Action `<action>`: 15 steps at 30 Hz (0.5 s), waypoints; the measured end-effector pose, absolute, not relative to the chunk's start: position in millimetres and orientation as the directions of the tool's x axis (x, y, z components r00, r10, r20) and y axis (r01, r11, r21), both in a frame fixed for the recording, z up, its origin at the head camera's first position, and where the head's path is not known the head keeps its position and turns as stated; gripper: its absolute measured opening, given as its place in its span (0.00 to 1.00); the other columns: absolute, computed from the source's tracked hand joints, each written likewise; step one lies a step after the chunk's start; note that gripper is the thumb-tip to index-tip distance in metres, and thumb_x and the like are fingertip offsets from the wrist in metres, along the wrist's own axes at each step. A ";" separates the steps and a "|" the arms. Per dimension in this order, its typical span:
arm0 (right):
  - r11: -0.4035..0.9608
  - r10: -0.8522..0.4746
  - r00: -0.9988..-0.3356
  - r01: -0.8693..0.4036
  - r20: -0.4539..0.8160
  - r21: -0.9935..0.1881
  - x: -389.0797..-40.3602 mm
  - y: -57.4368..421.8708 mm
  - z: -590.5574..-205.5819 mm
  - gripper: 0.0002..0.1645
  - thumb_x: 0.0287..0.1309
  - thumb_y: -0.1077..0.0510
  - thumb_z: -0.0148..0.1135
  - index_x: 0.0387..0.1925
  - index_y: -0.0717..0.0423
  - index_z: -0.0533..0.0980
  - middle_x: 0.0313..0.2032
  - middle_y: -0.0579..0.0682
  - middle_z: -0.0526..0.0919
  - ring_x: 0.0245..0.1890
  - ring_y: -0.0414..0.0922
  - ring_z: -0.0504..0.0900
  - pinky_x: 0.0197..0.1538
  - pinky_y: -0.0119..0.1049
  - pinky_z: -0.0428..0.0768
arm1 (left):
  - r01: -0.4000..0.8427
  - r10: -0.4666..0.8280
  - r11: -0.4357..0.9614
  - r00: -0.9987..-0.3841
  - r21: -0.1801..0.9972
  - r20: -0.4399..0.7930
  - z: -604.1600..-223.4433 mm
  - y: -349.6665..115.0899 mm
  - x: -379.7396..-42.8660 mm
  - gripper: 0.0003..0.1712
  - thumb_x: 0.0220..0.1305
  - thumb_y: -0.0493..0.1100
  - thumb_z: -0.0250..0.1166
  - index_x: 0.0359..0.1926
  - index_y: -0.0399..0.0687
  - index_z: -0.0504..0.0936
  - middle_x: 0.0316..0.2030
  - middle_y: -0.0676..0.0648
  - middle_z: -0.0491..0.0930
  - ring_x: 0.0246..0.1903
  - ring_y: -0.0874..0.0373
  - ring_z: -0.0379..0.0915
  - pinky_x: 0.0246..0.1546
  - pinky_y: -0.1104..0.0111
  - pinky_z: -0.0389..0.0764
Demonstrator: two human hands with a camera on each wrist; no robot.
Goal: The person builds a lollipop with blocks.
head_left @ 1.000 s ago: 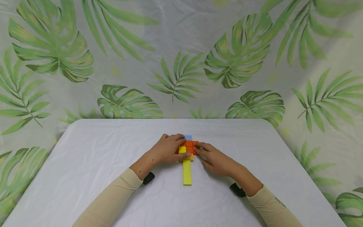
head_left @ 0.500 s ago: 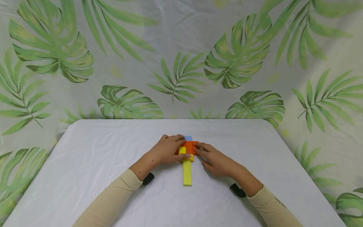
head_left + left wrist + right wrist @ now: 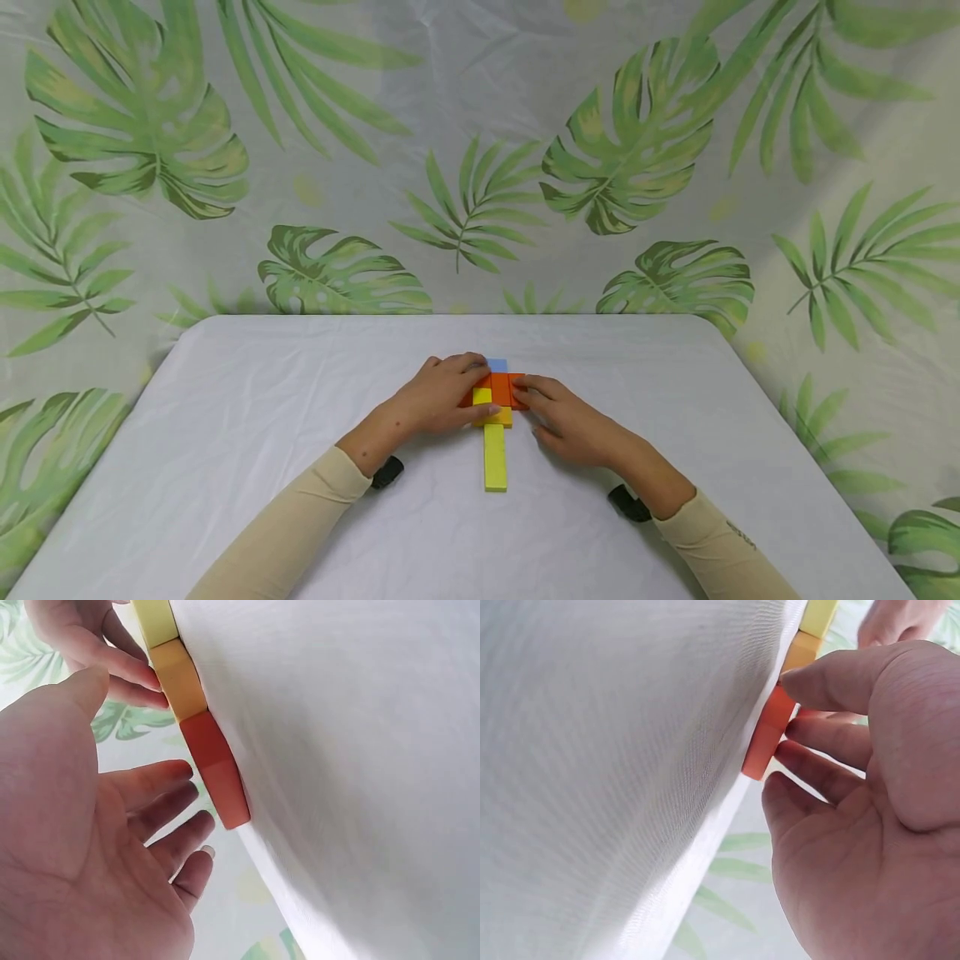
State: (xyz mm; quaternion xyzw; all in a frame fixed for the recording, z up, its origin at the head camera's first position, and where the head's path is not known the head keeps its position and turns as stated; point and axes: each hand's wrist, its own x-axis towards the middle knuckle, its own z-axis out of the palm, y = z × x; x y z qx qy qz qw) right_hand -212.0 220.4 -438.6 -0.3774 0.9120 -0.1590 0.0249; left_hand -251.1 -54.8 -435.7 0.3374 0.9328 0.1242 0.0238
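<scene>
Flat coloured blocks lie together at mid-table in the head view: a light blue block (image 3: 498, 366) at the far end, orange-red blocks (image 3: 500, 389) in the middle, a small yellow block (image 3: 482, 396), an amber block (image 3: 505, 421) and a long pale-yellow block (image 3: 495, 458) nearest. My left hand (image 3: 438, 396) spreads over the left side, its thumb above the amber block and its palm hiding some blocks. With relaxed fingers, my right hand (image 3: 573, 425) touches the right-hand orange-red block (image 3: 769, 731). In the left wrist view, the left fingertips are close to a red block (image 3: 217, 769).
A white cloth (image 3: 600, 550) covers the table. Behind its far edge hangs a leaf-patterned curtain (image 3: 480, 108). Each wrist bears a black camera, such as the left one (image 3: 387, 472).
My left hand has shifted slightly left, its thumb drawing back over the amber block. The right hand and the blocks look unmoved.
</scene>
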 end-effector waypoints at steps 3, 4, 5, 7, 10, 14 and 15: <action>0.681 -0.671 -0.735 -0.663 0.098 -0.311 -212.5 218.8 -438.0 0.35 0.72 0.61 0.66 0.76 0.64 0.68 0.77 0.58 0.64 0.78 0.56 0.63 0.75 0.54 0.68 | 0.624 0.632 0.739 -0.773 0.254 0.061 -430.9 -61.1 -248.8 0.42 0.76 0.72 0.56 0.77 0.50 0.73 0.77 0.47 0.67 0.76 0.50 0.62 0.69 0.48 0.65; 0.688 -0.660 -0.743 -0.656 0.108 -0.310 -212.5 218.4 -437.4 0.35 0.71 0.61 0.66 0.76 0.63 0.69 0.77 0.58 0.65 0.78 0.56 0.63 0.75 0.54 0.69 | 0.625 0.631 0.737 -0.773 0.258 0.069 -429.3 -63.8 -248.2 0.42 0.76 0.71 0.57 0.76 0.50 0.73 0.77 0.47 0.67 0.76 0.50 0.62 0.69 0.48 0.65; 0.696 -0.649 -0.751 -0.650 0.120 -0.305 -212.4 218.6 -436.9 0.35 0.71 0.60 0.67 0.75 0.63 0.70 0.76 0.58 0.65 0.77 0.56 0.64 0.75 0.54 0.69 | 0.626 0.631 0.735 -0.772 0.260 0.078 -427.6 -66.4 -247.4 0.41 0.76 0.70 0.57 0.76 0.49 0.74 0.77 0.47 0.67 0.76 0.50 0.62 0.69 0.48 0.65; 0.712 -0.625 -0.767 -0.636 0.143 -0.298 -212.5 219.5 -436.2 0.34 0.71 0.58 0.67 0.74 0.62 0.71 0.76 0.57 0.67 0.77 0.56 0.65 0.74 0.55 0.70 | 0.626 0.626 0.730 -0.773 0.272 0.100 -423.1 -72.5 -244.8 0.40 0.76 0.69 0.59 0.75 0.48 0.75 0.76 0.47 0.69 0.76 0.50 0.63 0.68 0.47 0.66; 0.737 -0.593 -0.787 -0.616 0.173 -0.278 -211.6 223.8 -434.3 0.33 0.71 0.56 0.68 0.73 0.61 0.72 0.74 0.56 0.69 0.75 0.56 0.67 0.73 0.56 0.71 | 0.615 0.610 0.735 -0.783 0.285 0.117 -419.6 -84.2 -242.1 0.40 0.76 0.68 0.59 0.75 0.48 0.75 0.75 0.48 0.69 0.75 0.50 0.64 0.68 0.46 0.65; 0.764 -0.552 -0.805 -0.593 0.218 -0.255 -209.5 234.9 -433.1 0.33 0.72 0.54 0.68 0.73 0.61 0.73 0.72 0.57 0.72 0.73 0.57 0.71 0.72 0.58 0.72 | 0.590 0.579 0.743 -0.804 0.318 0.139 -417.2 -103.1 -240.0 0.39 0.76 0.68 0.59 0.75 0.49 0.75 0.75 0.48 0.70 0.74 0.50 0.66 0.68 0.43 0.65; 0.770 -0.541 -0.809 -0.587 0.230 -0.251 -208.7 238.4 -433.3 0.33 0.72 0.54 0.68 0.73 0.61 0.73 0.72 0.57 0.73 0.72 0.58 0.71 0.71 0.58 0.73 | 0.584 0.570 0.745 -0.808 0.321 0.146 -417.1 -108.5 -240.0 0.39 0.76 0.68 0.59 0.75 0.49 0.75 0.75 0.48 0.70 0.74 0.49 0.66 0.68 0.43 0.65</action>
